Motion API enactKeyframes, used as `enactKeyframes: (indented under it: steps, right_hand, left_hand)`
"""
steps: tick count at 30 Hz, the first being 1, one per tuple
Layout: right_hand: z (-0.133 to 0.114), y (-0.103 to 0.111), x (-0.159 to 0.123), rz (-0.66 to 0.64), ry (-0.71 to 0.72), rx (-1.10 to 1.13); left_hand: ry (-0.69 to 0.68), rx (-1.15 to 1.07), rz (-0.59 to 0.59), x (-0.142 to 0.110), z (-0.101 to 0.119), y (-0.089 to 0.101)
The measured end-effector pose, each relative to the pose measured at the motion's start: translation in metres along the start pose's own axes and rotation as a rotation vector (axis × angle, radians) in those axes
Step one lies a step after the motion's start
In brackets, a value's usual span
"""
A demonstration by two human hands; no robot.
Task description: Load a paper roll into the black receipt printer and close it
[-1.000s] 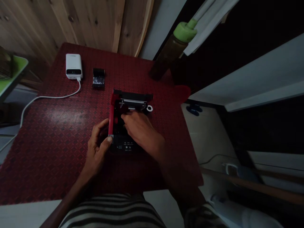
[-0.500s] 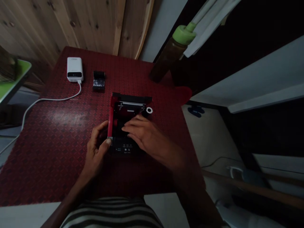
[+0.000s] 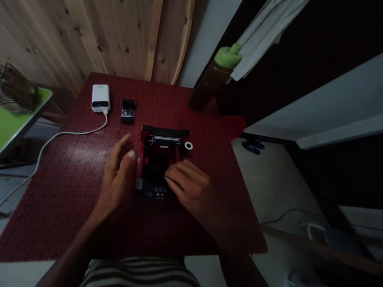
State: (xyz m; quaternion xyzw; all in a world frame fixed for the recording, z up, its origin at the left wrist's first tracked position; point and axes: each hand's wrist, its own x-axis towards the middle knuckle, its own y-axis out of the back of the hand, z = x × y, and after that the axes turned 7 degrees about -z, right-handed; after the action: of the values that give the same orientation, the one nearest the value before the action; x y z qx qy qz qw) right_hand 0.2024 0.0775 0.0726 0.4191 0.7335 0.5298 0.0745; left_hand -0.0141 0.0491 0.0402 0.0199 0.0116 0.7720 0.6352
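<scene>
A small red-and-black printer (image 3: pixel 140 161) stands on the table with its lid raised and its dark inner bay exposed. My left hand (image 3: pixel 117 169) is just off its left side, thumb and fingers apart, holding nothing. Over the front right of the bay is my right hand (image 3: pixel 188 185), its fingers curled and pinched together at the inner edge. Whatever those fingertips hold, if anything, is too dark to make out. Beside the printer's right rear lies a roll (image 3: pixel 188 146) with a white ring-shaped end. A black ribbon-like roll (image 3: pixel 128 111) lies behind, to the left.
A white power bank (image 3: pixel 101 97) with a white cable (image 3: pixel 80 132) sits at the back left of the red patterned table (image 3: pixel 89 175). A brown bottle with a green cap (image 3: pixel 228 57) stands at the back right. A green table (image 3: pixel 18 117) adjoins on the left.
My left hand has let go of the printer's left front corner and moved up and left. My right hand has drawn back from inside the bay toward its front edge.
</scene>
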Motion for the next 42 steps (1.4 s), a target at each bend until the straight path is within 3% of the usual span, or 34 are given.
enactKeyframes:
  steps: [4,8,12,18,22,27,36,39,42]
  right_hand:
    - [-0.011,-0.006,-0.014,0.031,-0.007,-0.118]
    - [-0.016,-0.011,-0.024,0.127,-0.013,-0.248]
    - [-0.021,-0.015,-0.031,0.189,-0.007,-0.267]
    - [-0.028,-0.019,-0.034,0.237,-0.062,-0.264]
    - [-0.025,-0.021,-0.032,0.227,-0.064,-0.141]
    - [-0.023,-0.021,-0.035,0.175,-0.1,-0.023]
    - [-0.027,-0.021,-0.035,0.162,-0.143,0.045]
    - [-0.025,-0.02,-0.042,0.217,-0.162,0.144]
    - [-0.02,-0.024,-0.061,0.35,-0.299,0.253]
  left_hand:
    - [-0.186,0.059,-0.003,0.041,0.011,-0.008]
    - [-0.165,0.069,-0.016,0.054,0.02,-0.016]
    - [-0.122,0.025,0.008,0.037,0.019,-0.015]
    - [0.111,-0.071,-0.047,-0.002,-0.007,-0.005]
    - [0.206,-0.13,-0.08,-0.014,-0.016,-0.003]
    - [0.206,-0.187,-0.161,-0.013,-0.012,-0.003]
    - [0.23,-0.189,-0.144,-0.01,-0.01,-0.004]
    - [0.238,-0.184,-0.129,-0.015,-0.011,-0.002]
    - [0.25,-0.135,-0.115,-0.025,-0.01,0.002]
